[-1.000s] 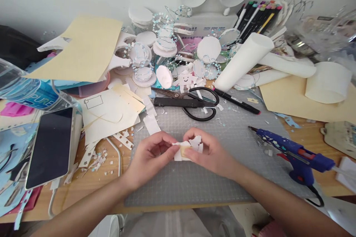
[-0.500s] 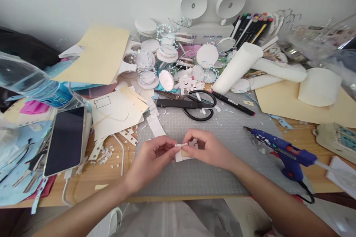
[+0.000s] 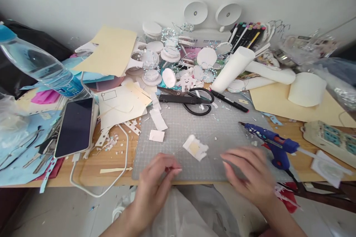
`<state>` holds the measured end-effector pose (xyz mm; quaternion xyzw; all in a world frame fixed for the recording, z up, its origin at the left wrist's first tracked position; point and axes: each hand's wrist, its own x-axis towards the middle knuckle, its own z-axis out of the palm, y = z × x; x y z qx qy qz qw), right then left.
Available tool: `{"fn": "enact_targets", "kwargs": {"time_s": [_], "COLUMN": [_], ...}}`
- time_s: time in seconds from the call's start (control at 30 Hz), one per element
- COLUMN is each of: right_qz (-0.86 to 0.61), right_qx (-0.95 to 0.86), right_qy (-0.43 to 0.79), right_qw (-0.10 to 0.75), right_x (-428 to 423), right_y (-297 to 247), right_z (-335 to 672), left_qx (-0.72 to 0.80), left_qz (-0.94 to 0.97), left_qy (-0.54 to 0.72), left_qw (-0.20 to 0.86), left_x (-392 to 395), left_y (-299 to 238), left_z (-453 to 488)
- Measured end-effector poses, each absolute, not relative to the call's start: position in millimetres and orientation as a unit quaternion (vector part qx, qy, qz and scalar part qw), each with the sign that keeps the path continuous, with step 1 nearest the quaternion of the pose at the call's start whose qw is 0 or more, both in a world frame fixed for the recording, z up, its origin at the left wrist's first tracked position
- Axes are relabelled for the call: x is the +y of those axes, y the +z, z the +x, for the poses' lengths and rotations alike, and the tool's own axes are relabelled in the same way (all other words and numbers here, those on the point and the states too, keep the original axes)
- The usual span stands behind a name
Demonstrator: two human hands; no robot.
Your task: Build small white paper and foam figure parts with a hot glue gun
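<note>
A small white paper piece with a tan patch (image 3: 195,147) lies loose on the grey cutting mat (image 3: 222,133). My left hand (image 3: 157,183) is at the mat's near edge, thumb and fingers pinched together on a thin pale sliver too small to name. My right hand (image 3: 249,174) hovers low over the mat's near right part, blurred, fingers stretched out, holding nothing. Both hands are nearer to me than the paper piece and apart from it.
A blue glue gun (image 3: 271,142) lies right of the mat. Black scissors (image 3: 191,102) and a black marker (image 3: 230,101) lie at its far edge. A phone (image 3: 75,126) with a white cable, a water bottle (image 3: 44,68), paper sheets, foam rolls (image 3: 233,68) and white discs crowd the desk.
Both hands let go of the white paper piece, which now lies on the mat, and drew back toward me. The camera view tilted down and back.
</note>
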<state>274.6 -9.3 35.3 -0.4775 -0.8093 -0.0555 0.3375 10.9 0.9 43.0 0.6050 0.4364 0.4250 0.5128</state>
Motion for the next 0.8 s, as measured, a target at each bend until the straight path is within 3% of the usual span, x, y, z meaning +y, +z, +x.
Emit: {"fn": "enact_targets", "kwargs": {"time_s": [0.1,0.2,0.4,0.6,0.7,0.8], "right_qz": [-0.553,-0.62,-0.6,-0.563,-0.533,-0.488], "right_qx": [-0.744,-0.681,-0.735,-0.788,-0.803,-0.815], "right_qy": [-0.153,-0.155,-0.081,0.039,0.089,0.064], "right_qw": [0.344,0.358,0.305,0.247,0.251,0.307], "right_x": [-48,-70,-61,-24,-7,-6], "right_y": [29,23,16,18,25,30], "right_z": [304,316,273,212,202,212], "left_qx": [0.393,0.254,0.129,0.099,0.095,0.086], "left_qz": [0.295,0.068,-0.062,-0.125,-0.156,-0.182], "left_qy": [0.447,0.424,0.383,0.369,0.377,0.388], "left_qw": [0.747,0.867,0.913,0.916,0.908,0.9], "left_x": [2,4,-1,-8,-10,-9], "left_y": [60,79,111,125,128,130], "left_z": [15,20,25,26,25,25]}}
